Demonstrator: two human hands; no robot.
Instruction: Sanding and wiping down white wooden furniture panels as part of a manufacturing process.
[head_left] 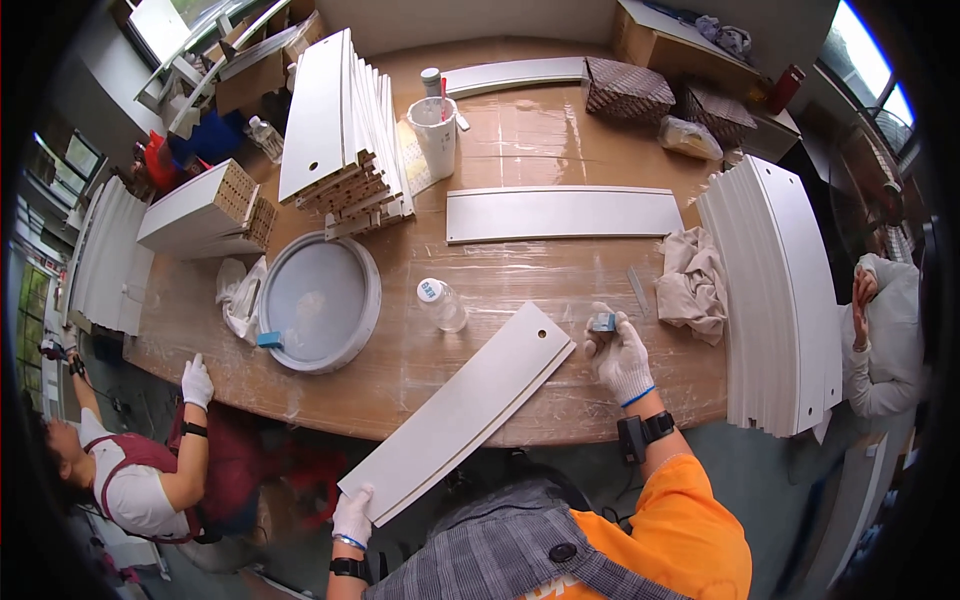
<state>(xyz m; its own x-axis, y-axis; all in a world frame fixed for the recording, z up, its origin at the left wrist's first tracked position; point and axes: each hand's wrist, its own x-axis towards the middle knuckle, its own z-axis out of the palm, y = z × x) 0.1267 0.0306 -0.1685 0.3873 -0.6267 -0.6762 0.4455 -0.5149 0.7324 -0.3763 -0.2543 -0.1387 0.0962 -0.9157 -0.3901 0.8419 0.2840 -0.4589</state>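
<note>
In my left hand (352, 515), gloved in white, is the near end of a long white board (460, 410). The board slants over the table's front edge, its far end with a small dark hole pointing up and right. My right hand (622, 362), also gloved, is closed round a small blue block (603, 322) to the right of the board, apart from it. Beyond the board stands a clear bottle with a white cap (447, 306). Another white board (562, 214) lies flat farther back. A thin grey strip (637, 290) rests near my right hand.
Stacks of white boards stand at the right (780, 290) and back left (335, 130). A round grey tray (320, 305) has a blue block (269, 340) at its rim. A beige cloth (692, 283) lies beside the right stack. A co-worker (150, 465) is at the left.
</note>
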